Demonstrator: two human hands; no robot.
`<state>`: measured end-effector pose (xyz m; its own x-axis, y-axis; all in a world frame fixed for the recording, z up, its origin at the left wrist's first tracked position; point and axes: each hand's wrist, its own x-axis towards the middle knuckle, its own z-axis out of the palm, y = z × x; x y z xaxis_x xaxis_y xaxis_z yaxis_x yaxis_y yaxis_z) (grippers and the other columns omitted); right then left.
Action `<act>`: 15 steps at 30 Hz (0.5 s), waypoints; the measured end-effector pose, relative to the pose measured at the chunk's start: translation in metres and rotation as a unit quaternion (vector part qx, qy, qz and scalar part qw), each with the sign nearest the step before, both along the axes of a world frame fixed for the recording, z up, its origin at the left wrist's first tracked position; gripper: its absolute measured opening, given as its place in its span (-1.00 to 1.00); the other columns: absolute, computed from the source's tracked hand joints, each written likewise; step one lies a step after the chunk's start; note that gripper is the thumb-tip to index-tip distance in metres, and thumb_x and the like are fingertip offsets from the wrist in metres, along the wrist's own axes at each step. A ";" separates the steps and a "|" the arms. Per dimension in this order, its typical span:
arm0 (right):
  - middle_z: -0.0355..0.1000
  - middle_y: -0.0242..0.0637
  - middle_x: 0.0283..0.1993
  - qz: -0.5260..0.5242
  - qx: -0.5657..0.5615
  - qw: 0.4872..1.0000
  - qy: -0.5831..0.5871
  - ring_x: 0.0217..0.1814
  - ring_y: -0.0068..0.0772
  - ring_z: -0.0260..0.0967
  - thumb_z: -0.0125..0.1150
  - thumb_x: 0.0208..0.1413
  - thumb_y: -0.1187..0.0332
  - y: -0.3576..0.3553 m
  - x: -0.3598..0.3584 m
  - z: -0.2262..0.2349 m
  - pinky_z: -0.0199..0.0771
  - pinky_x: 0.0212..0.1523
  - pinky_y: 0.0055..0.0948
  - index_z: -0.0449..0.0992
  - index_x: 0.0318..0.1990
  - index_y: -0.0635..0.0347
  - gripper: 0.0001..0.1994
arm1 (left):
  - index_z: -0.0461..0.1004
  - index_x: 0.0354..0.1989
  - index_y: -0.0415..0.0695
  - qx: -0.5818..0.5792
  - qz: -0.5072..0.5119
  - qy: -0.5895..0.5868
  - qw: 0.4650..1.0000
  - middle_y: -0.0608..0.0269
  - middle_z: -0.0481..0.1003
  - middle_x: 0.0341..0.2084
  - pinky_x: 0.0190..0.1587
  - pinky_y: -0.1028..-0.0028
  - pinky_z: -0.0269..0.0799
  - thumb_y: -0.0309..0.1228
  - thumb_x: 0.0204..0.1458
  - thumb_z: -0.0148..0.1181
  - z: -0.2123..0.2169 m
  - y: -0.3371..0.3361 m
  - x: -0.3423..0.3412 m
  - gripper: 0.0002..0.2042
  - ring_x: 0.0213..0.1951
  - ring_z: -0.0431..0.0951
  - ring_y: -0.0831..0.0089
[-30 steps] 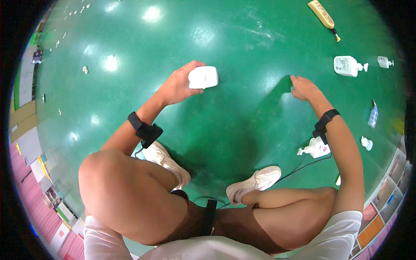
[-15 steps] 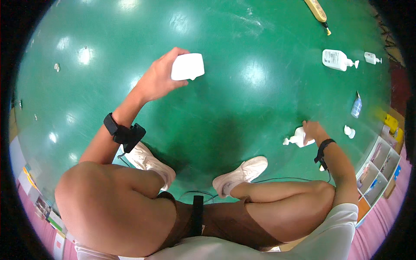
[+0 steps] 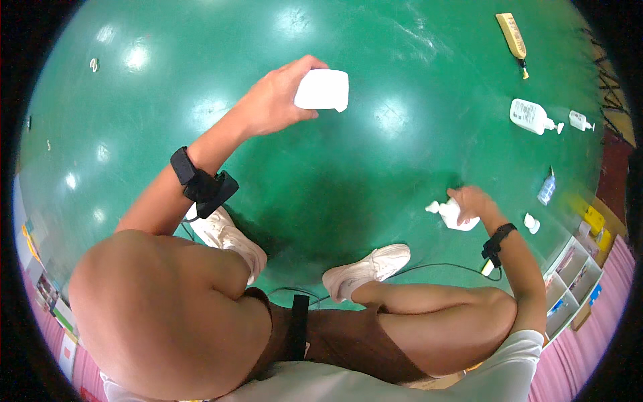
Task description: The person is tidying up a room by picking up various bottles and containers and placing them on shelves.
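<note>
My left hand (image 3: 271,102) is raised over the green floor and grips a white folded cloth (image 3: 323,89). My right hand (image 3: 473,202) is low at my right side, closed around a small white pump bottle (image 3: 450,213) that lies on the floor. I am crouched, with both white shoes (image 3: 365,268) planted on the floor beneath me. Black bands are on both wrists.
Farther right on the green floor (image 3: 375,154) lie a large white pump bottle (image 3: 530,116), a small white bottle (image 3: 579,121), a yellow tube (image 3: 513,35), a thin blue bottle (image 3: 546,187) and a small white item (image 3: 531,222). A shelf unit (image 3: 576,281) stands at the right edge.
My right hand has dropped from mid-floor down to the small pump bottle at my right and closed on it. My left hand still holds the cloth.
</note>
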<state>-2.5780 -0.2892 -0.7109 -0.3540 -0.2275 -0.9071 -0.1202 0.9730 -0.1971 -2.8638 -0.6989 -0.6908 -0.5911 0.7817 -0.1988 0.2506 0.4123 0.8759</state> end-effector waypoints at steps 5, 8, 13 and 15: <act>0.43 0.00 -0.34 -0.094 -0.046 0.991 0.086 -0.25 0.04 0.40 0.47 -0.63 0.27 -0.036 -0.072 0.008 0.42 -0.24 -0.17 0.30 -0.29 0.24 -0.39 | 0.23 -0.02 -0.12 -0.008 -0.001 -0.001 1.000 0.03 0.41 -0.17 -0.04 0.26 0.34 -0.50 -0.27 0.27 -0.001 0.000 0.001 -0.46 -0.07 0.40 0.09; 0.42 0.05 -0.30 -0.214 -0.102 0.949 0.206 -0.24 0.07 0.39 0.45 -0.48 0.15 -0.067 -0.117 0.018 0.39 -0.22 -0.17 0.28 -0.19 0.28 -0.35 | 0.22 -0.02 -0.13 -0.013 0.004 0.002 1.000 0.01 0.41 -0.17 -0.04 0.26 0.34 -0.50 -0.26 0.27 -0.001 -0.002 0.001 -0.46 -0.06 0.41 0.09; 0.36 0.00 -0.33 -0.309 -0.184 0.871 0.334 -0.27 -0.04 0.37 0.45 -0.43 0.09 -0.119 -0.191 0.040 0.36 -0.27 -0.24 0.23 -0.24 0.25 -0.36 | 0.23 -0.01 -0.10 -0.013 0.011 0.012 1.000 0.11 0.42 -0.16 -0.02 0.37 0.32 -0.49 -0.24 0.27 -0.003 -0.004 0.002 -0.47 -0.06 0.43 0.28; 0.34 -0.02 -0.34 -0.323 -0.218 0.821 0.418 -0.28 -0.08 0.36 0.43 -0.40 0.12 -0.134 -0.212 0.036 0.36 -0.26 -0.27 0.22 -0.27 0.25 -0.41 | 0.23 -0.01 -0.10 -0.020 0.009 0.024 0.999 0.12 0.42 -0.16 -0.02 0.37 0.32 -0.49 -0.23 0.28 0.001 -0.004 0.001 -0.47 -0.06 0.43 0.29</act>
